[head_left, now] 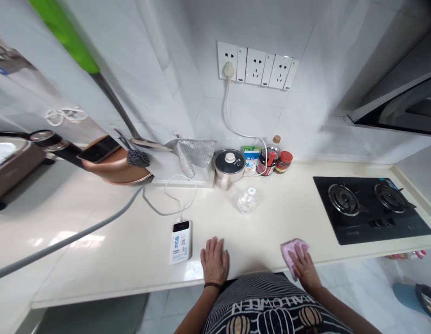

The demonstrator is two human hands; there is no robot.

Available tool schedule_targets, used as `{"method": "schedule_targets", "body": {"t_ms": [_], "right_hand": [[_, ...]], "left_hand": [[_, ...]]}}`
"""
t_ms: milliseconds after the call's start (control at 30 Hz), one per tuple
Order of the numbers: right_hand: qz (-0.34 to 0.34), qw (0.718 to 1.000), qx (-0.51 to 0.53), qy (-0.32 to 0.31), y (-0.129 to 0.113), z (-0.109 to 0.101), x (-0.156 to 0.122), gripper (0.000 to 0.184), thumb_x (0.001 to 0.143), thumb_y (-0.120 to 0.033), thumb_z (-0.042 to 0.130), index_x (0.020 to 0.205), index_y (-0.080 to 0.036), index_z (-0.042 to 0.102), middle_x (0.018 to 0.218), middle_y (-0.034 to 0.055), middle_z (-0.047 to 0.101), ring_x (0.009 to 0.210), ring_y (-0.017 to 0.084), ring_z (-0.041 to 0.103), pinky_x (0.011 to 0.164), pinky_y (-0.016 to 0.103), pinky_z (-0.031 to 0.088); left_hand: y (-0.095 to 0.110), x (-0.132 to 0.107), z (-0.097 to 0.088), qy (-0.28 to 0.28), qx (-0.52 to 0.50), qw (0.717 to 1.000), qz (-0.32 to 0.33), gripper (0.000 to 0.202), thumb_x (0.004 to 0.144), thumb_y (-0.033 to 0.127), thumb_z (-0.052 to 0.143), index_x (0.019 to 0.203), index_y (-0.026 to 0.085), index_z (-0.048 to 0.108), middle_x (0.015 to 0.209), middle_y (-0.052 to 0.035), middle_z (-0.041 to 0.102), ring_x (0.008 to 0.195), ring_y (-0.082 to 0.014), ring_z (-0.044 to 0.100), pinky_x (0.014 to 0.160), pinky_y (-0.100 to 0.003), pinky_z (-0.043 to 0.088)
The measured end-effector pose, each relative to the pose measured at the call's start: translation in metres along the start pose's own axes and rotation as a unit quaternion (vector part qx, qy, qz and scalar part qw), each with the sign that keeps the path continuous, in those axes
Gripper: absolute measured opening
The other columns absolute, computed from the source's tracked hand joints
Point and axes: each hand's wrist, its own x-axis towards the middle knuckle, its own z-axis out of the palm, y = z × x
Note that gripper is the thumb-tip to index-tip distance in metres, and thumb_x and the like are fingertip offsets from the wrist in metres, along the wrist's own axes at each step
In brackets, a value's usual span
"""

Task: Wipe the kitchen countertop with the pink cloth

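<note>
My left hand [214,260] lies flat on the white countertop [125,250] near its front edge, fingers stretched out and nothing under them that I can see. To its left is a white power bank [181,243] with a dark display and a white cable at its top. My right hand [303,269] is at the counter's front edge, its fingers over a pink cloth [292,250], which it holds against the surface. Part of the cloth hangs at the edge. Farther back, between the hands, stands a clear plastic bottle [247,200].
A black gas stove [373,208] is at the right. Along the wall stand a small lidded pot [229,164], a salt packet [250,159] and a red-lidded jar [283,162]. At left are a copper-coloured pan [121,169] and a grey hose [79,242]. A range hood [403,109] juts out upper right.
</note>
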Motion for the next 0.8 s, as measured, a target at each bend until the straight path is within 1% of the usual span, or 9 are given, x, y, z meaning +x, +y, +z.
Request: {"method": "schedule_targets", "body": {"t_ms": [67,133,233,300,400,467,567,700,800], "right_hand": [[-0.092,0.993,0.024,-0.07,-0.037,-0.013,0.021,0.061,0.1,-0.038,0.042,0.159,-0.054,0.049,0.174,-0.01,0.033,0.162,0.037,0.031,0.129,0.065,0.036],[-0.175,0.979,0.035,-0.102,-0.075,-0.032,0.051,0.06,0.1,-0.034,0.052,0.159,-0.043,0.054,0.176,-0.0022,0.034,0.164,0.039,0.027,0.13,0.064,0.033],[-0.281,0.95,0.05,-0.124,-0.129,-0.057,0.096,0.062,0.102,-0.035,0.06,0.163,-0.042,0.049,0.18,-0.0006,0.026,0.167,0.034,0.02,0.134,0.058,0.026],[-0.321,0.936,0.06,-0.133,-0.158,-0.064,0.114,0.063,0.104,-0.037,0.06,0.165,-0.042,0.045,0.181,0.0001,0.023,0.169,0.03,0.015,0.136,0.056,0.021],[-0.355,0.923,0.075,-0.129,-0.174,-0.063,0.115,0.059,0.106,-0.038,0.058,0.164,-0.043,0.046,0.181,-0.0016,0.027,0.169,0.028,0.016,0.136,0.054,0.02],[-0.352,0.926,0.08,-0.113,-0.16,-0.057,0.106,0.057,0.106,-0.037,0.056,0.162,-0.043,0.048,0.18,-0.0043,0.029,0.168,0.027,0.019,0.135,0.052,0.02],[-0.279,0.953,0.068,-0.092,-0.097,-0.045,0.087,0.056,0.106,-0.034,0.051,0.162,-0.04,0.05,0.18,-0.004,0.029,0.167,0.029,0.021,0.134,0.051,0.021],[-0.08,0.995,0.021,-0.063,0.023,-0.03,0.068,0.058,0.107,-0.032,0.037,0.163,-0.03,0.051,0.178,0.0068,0.033,0.166,0.036,0.024,0.131,0.06,0.027],[0.085,0.996,-0.004,-0.015,0.092,-0.02,0.059,0.064,0.107,-0.035,0.031,0.169,-0.026,0.039,0.18,0.0109,0.028,0.166,0.039,0.023,0.127,0.065,0.03]], "left_hand": [[0.001,0.0,0.001,0.007,0.005,1.0,-0.001,0.05,0.102,0.03,0.044,0.147,0.021,0.065,0.164,-0.014,0.054,0.161,-0.0306,0.036,0.133,-0.056,0.02],[0.002,0.0,0.002,0.014,0.007,1.0,-0.005,0.05,0.103,0.03,0.044,0.146,0.02,0.066,0.164,-0.0146,0.054,0.161,-0.0305,0.037,0.133,-0.056,0.021],[0.004,0.001,0.002,0.021,0.008,1.0,-0.013,0.049,0.103,0.03,0.043,0.144,0.018,0.067,0.163,-0.016,0.055,0.16,-0.0312,0.038,0.132,-0.055,0.021],[0.005,0.002,0.002,0.026,0.009,0.999,-0.018,0.049,0.103,0.03,0.044,0.144,0.017,0.067,0.163,-0.0167,0.055,0.16,-0.0318,0.039,0.132,-0.056,0.021],[0.006,0.003,0.0,0.03,0.014,0.999,-0.031,0.05,0.102,0.03,0.044,0.145,0.016,0.065,0.162,-0.0176,0.055,0.16,-0.0326,0.038,0.132,-0.057,0.021],[0.006,0.003,0.0,0.031,0.017,0.999,-0.037,0.05,0.102,0.031,0.044,0.145,0.015,0.065,0.163,-0.0186,0.055,0.16,-0.0329,0.037,0.133,-0.056,0.021],[0.007,0.004,0.002,0.038,0.018,0.998,-0.041,0.05,0.102,0.032,0.044,0.144,0.014,0.065,0.162,-0.0186,0.055,0.16,-0.0331,0.038,0.133,-0.057,0.021],[0.007,0.005,0.007,0.05,0.02,0.997,-0.047,0.05,0.1,0.033,0.046,0.143,0.015,0.065,0.162,-0.0181,0.056,0.16,-0.0338,0.037,0.133,-0.058,0.021],[0.005,0.006,0.009,0.056,0.024,0.997,-0.044,0.05,0.099,0.032,0.046,0.143,0.017,0.066,0.161,-0.0169,0.057,0.159,-0.0337,0.038,0.133,-0.058,0.021]]}}
